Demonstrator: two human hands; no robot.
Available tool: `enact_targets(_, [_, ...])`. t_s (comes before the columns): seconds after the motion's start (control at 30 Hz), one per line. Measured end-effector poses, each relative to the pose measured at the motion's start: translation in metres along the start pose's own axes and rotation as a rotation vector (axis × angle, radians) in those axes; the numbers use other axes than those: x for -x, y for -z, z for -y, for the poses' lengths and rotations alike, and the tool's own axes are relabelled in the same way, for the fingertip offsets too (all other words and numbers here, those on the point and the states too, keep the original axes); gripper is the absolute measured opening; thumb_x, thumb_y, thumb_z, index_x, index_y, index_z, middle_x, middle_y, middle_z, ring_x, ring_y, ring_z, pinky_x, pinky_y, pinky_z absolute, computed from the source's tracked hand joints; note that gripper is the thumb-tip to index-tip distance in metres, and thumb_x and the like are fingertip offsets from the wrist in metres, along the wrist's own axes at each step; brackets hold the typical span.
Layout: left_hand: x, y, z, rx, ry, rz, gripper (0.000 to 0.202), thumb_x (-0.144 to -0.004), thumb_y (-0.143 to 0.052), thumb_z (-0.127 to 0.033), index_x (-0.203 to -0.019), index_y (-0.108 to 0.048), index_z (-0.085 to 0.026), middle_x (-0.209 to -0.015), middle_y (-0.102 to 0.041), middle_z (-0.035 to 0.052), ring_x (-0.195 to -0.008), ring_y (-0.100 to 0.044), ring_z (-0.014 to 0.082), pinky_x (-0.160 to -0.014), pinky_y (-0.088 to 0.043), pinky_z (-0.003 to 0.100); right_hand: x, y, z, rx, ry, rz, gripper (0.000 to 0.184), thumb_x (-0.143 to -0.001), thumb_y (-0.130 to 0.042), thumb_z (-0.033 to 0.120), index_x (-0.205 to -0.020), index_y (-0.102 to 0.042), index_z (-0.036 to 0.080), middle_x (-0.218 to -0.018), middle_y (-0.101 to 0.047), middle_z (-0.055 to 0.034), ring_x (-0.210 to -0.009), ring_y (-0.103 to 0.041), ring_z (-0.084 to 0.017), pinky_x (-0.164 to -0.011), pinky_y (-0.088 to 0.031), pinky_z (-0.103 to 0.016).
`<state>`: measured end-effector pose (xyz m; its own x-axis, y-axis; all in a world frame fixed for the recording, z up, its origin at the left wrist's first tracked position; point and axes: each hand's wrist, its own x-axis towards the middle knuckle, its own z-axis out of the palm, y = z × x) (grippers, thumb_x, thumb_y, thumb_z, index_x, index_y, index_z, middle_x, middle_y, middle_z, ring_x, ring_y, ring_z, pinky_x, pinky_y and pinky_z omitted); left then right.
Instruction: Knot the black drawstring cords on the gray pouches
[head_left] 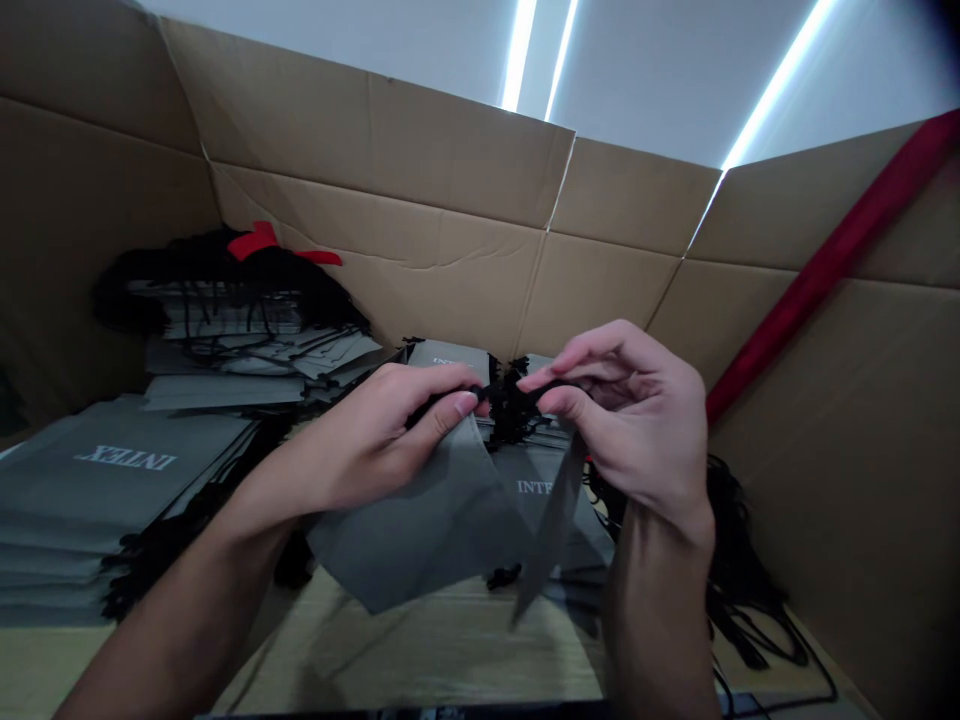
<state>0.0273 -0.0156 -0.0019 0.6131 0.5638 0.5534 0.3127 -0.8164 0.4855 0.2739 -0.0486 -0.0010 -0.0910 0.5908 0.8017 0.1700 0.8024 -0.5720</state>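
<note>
**Both hands pinch black cord on one grey bag**

Your left hand and right hand each have their fingers nearly closed on the black cord of one flat grey bag, which hangs between them. Three stacks of grey INTEX bags lie around that bag, over a tan cardboard floor. Tan corrugated cardboard walls rise behind it, under white strip lights.

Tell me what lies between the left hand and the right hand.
In the head view, tangled black cord spans the left hand to the right hand, above a grey fabric bag.
</note>
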Motion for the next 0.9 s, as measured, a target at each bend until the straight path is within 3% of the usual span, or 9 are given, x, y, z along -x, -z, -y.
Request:
enact_targets(0.13, [-0.003,0.002,0.003,0.025,0.016,0.003,0.037,-0.114,-0.052,-0.046,-0.110,-0.080,-0.023,-0.096,-0.080,0.0023,-0.083,-0.069,0.0212,-0.077,-0.052,0.028,0.004,-0.017,-0.005,0.027,0.159,-0.144,0.026,-0.089,-0.095,0.013,-0.100,-0.078,0.028,-0.093,-0.086,0.0021,-0.092,-0.089,-0.023,-0.075,-0.075,-0.030])
enact_targets(0.23, [-0.004,0.002,0.006,0.045,0.023,-0.021,0.035,-0.110,-0.057,-0.046,-0.105,-0.082,-0.023,-0.091,-0.078,0.0030,-0.085,-0.070,0.0229,-0.081,-0.056,0.028,0.006,-0.027,-0.011,0.084,0.212,-0.144,0.027,-0.087,-0.096,0.013,-0.102,-0.079,0.029,-0.101,-0.087,0.0019,-0.096,-0.089,-0.025,-0.081,-0.078,-0.035])
enact_targets(0.47, [-0.003,0.001,0.008,0.043,0.003,-0.041,0.035,-0.112,-0.055,-0.044,-0.106,-0.082,-0.023,-0.096,-0.079,0.0038,-0.093,-0.072,0.0237,-0.086,-0.057,0.029,0.004,-0.034,-0.017,0.097,0.243,-0.124,0.031,-0.087,-0.095,0.009,-0.104,-0.079,0.030,-0.106,-0.088,0.0040,-0.099,-0.089,-0.021,-0.091,-0.077,-0.033])
enact_targets(0.73, [-0.003,0.001,0.009,0.057,-0.025,-0.054,0.033,-0.114,-0.053,-0.041,-0.112,-0.082,-0.023,-0.104,-0.081,0.0030,-0.100,-0.074,0.0241,-0.088,-0.054,0.028,0.004,-0.041,-0.020,0.048,0.191,-0.182,0.033,-0.085,-0.099,0.017,-0.102,-0.073,0.029,-0.103,-0.088,0.0017,-0.098,-0.089,-0.025,-0.085,-0.078,-0.036])
enact_targets(0.9, [-0.004,0.002,0.007,0.056,-0.046,-0.063,0.032,-0.115,-0.053,-0.037,-0.112,-0.080,-0.021,-0.103,-0.081,0.0021,-0.092,-0.072,0.0208,-0.084,-0.052,0.026,0.003,-0.045,-0.023,-0.015,0.215,-0.211,0.035,-0.085,-0.098,0.010,-0.103,-0.074,0.028,-0.102,-0.087,0.0015,-0.098,-0.089,-0.022,-0.085,-0.077,-0.032])
